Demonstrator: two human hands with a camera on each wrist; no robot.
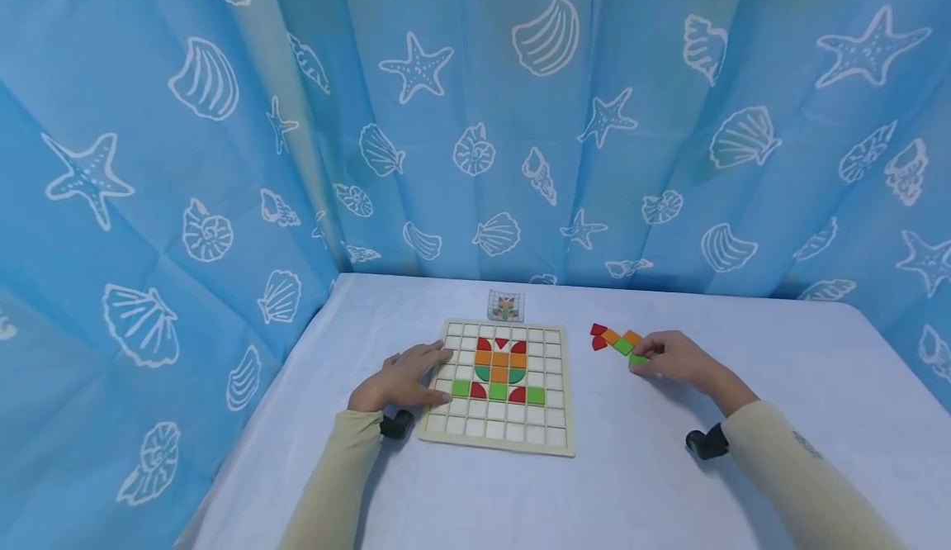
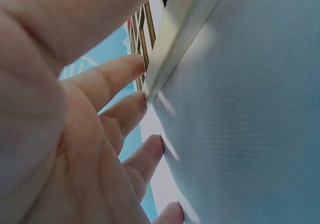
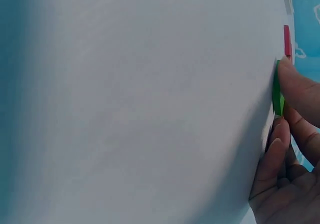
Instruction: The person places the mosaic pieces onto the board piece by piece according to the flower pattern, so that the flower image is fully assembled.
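My left hand (image 1: 401,379) rests at the left edge of a wooden grid board (image 1: 496,446), fingers spread. In the left wrist view, straight fingers (image 2: 122,78) touch the board's rim and the cloth. Coloured tiles fill some middle cells in a flower-like pattern, with orange tiles (image 1: 500,360) at its centre. To the board's right, my right hand (image 1: 683,360) pinches a green square tile (image 3: 278,88) between thumb and fingers, low over the cloth. Beside these fingertips lie another green tile (image 1: 622,346), orange tiles (image 1: 611,336) and red tiles (image 1: 598,343).
A small pattern card (image 1: 506,305) in a clear cover lies behind the board. White cloth (image 1: 631,467) covers the table. A blue curtain (image 1: 475,120) with shell and starfish prints hangs behind and along the left side.
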